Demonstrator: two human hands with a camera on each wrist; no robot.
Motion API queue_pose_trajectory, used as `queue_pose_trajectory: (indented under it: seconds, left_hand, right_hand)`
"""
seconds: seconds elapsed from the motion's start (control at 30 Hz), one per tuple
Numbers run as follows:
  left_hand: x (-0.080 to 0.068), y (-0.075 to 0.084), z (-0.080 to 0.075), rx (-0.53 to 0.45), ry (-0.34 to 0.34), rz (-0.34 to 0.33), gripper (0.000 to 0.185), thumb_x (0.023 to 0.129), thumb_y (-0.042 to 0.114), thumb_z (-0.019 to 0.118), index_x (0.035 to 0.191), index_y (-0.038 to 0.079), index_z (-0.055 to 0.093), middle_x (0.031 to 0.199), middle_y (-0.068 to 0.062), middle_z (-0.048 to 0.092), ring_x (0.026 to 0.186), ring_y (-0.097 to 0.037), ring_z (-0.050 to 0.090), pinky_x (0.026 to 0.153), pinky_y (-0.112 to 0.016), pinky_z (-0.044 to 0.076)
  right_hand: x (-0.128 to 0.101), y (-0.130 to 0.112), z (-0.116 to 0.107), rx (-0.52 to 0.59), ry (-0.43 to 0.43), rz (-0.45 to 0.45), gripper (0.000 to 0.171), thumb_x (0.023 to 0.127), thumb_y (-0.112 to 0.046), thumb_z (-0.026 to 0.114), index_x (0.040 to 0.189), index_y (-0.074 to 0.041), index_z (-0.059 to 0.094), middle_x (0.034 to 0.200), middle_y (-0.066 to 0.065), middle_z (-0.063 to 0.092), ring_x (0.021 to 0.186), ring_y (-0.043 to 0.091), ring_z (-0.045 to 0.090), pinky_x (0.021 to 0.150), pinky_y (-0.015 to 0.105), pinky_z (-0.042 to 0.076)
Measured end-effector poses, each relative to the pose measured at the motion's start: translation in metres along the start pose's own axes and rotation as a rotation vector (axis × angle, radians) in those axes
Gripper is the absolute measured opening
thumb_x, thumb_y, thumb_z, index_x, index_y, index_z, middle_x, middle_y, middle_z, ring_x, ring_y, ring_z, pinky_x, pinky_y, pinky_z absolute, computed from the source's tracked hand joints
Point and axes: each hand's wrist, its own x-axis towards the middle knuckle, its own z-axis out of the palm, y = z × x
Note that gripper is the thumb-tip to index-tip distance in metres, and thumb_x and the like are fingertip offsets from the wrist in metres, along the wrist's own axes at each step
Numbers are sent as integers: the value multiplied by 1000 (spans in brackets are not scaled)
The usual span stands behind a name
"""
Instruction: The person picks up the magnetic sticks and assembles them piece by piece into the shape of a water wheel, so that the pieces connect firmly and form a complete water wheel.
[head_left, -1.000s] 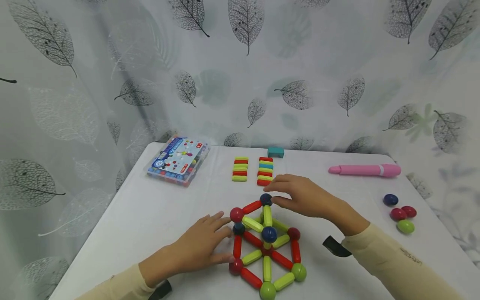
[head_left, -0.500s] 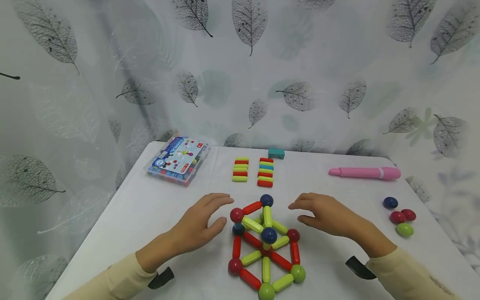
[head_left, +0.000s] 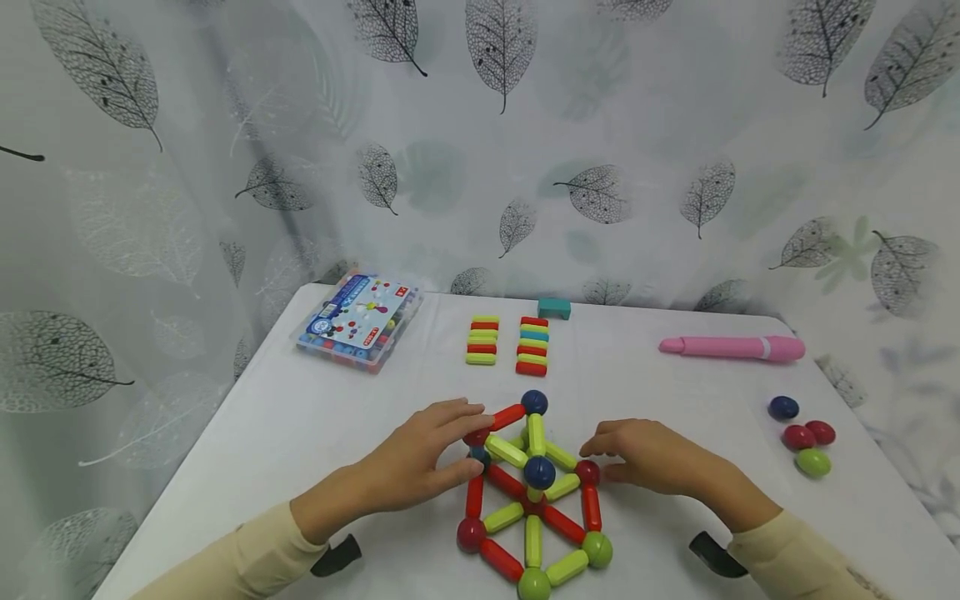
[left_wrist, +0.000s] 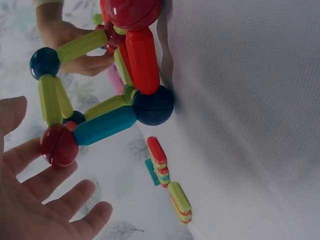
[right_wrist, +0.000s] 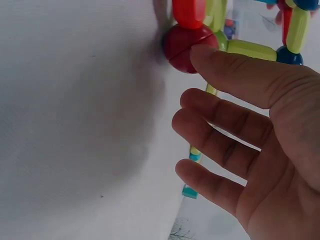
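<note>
A structure of magnetic rods and balls (head_left: 534, 533) stands on the white table, with a hexagonal base and a raised triangle of rods above it. My left hand (head_left: 423, 454) is at its left side. Its spread fingers lie right at the raised red ball (left_wrist: 60, 145), which sits atop a blue rod (left_wrist: 106, 125). On the right, my right hand (head_left: 652, 457) is beside the base's red ball (head_left: 588, 472). In the right wrist view the thumb overlaps that red ball (right_wrist: 186, 47), while the other fingers are loosely bent around nothing.
Two rows of loose rods (head_left: 482, 340) lie behind the structure, near a teal block (head_left: 554, 308). A clear box of pieces (head_left: 358, 321) is at the back left. Toward the right are a pink pen-shaped object (head_left: 731, 347) and several loose balls (head_left: 799, 437).
The right hand has left the raised blue ball, drawn back, then come to the base's right red ball. The left hand lifted off the structure's left side and moved to the raised red ball.
</note>
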Motion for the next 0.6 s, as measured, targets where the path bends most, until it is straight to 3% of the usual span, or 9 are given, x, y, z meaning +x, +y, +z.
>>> queue_pose_trajectory:
  seconds: [0.37,0.6]
  left_hand:
    - [-3,2,2,6,36,9,50,96,26,73,144,24,58,147,3,56,140,-16,48,109,-43,48]
    - [-14,6,6,6,58,45,50,94,26,76,141,28,61,133,6,61,124,-10,56,101,-36,54]
  right_hand:
    - [7,3,6,35,-7,-33,29,87,-21,81,116,-22,76,101,-17,67,89,3,63,77,26,58]
    - [25,7,2,-3,15,-32,31,88,-18,80,118,-20,76,103,-13,70,93,6,66,81,30,60]
